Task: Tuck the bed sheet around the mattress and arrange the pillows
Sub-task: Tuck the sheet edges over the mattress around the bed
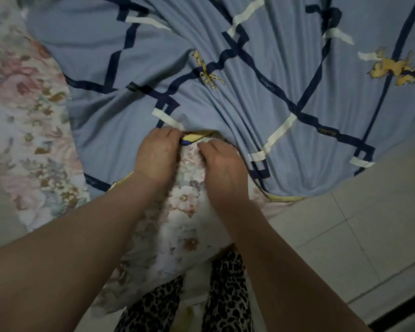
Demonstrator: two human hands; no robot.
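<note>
A blue bed sheet (225, 92) with dark navy lines, cream bars and yellow figures lies wrinkled over the bed, gathered into folds toward its near corner. Under it shows a pale floral mattress cover (187, 226), exposed at the corner and along the left side. My left hand (156, 154) grips the sheet's yellow and navy hem at the corner, fingers curled over it. My right hand (221, 164) is beside it with fingers curled into the floral fabric just under the sheet's edge. No pillow is in view.
Light floor tiles (345, 236) lie to the right of the bed corner. My legs in leopard-print trousers (225, 295) stand right against the corner. A dark strip (403, 310) crosses the floor at the bottom right.
</note>
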